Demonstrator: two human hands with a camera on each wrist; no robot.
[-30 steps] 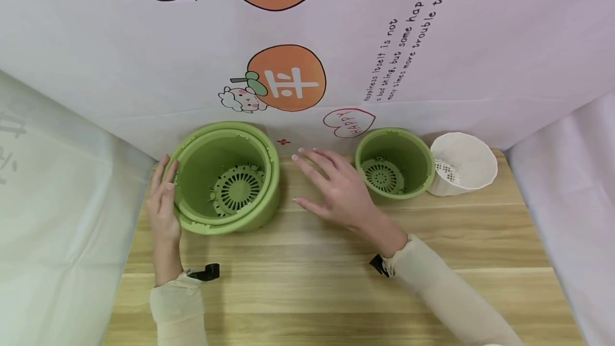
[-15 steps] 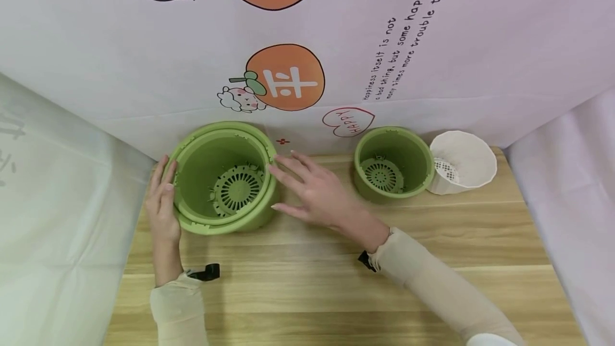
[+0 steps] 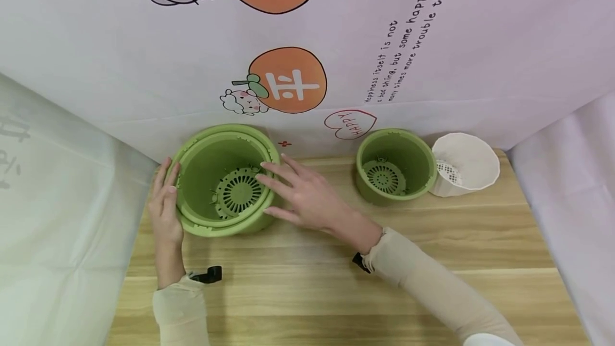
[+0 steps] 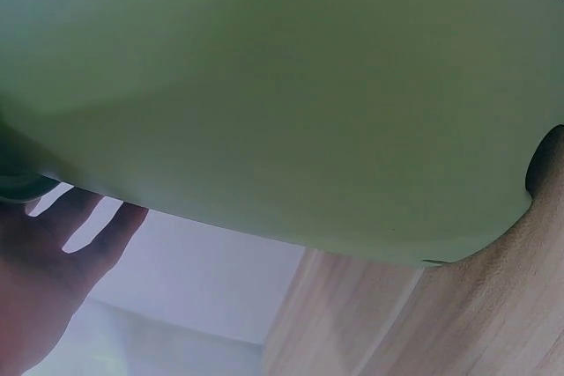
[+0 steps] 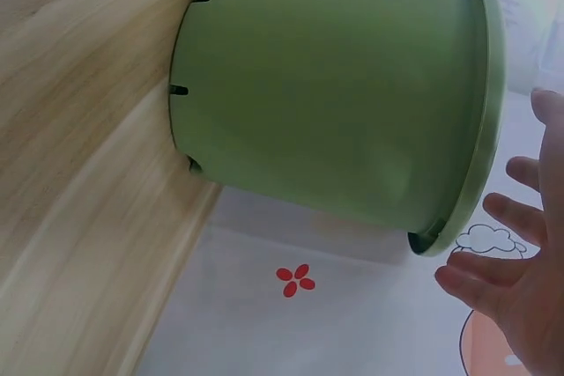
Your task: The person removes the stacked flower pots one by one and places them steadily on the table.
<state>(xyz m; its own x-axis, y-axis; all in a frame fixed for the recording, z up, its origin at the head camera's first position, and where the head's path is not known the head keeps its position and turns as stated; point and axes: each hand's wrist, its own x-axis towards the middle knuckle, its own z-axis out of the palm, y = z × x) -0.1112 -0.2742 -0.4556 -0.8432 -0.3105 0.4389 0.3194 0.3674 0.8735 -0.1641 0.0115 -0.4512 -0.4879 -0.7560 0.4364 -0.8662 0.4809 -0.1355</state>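
A large green plant pot (image 3: 269, 217) stands at the left of the table in the head view, with a second green pot (image 3: 197, 175) nested inside it and slots in its floor. My left hand (image 3: 165, 204) rests against the outer pot's left side near the rim, fingers nearly straight. In the left wrist view the left hand (image 4: 44, 279) touches the green wall. My right hand (image 3: 309, 196) is at the right rim with fingers spread. The right wrist view shows the right hand (image 5: 524, 261) beside the rim, fingers not curled round it.
A smaller green pot (image 3: 396, 164) stands to the right, with a white faceted pot (image 3: 473, 162) beside it, both with holed bottoms. Behind the wooden table (image 3: 298, 292) hangs a printed white cloth (image 3: 432, 57); more cloth hangs at both sides.
My right hand has moved left, from the space between the pots to the right rim of the large green pot. My left hand has stayed against its left side.
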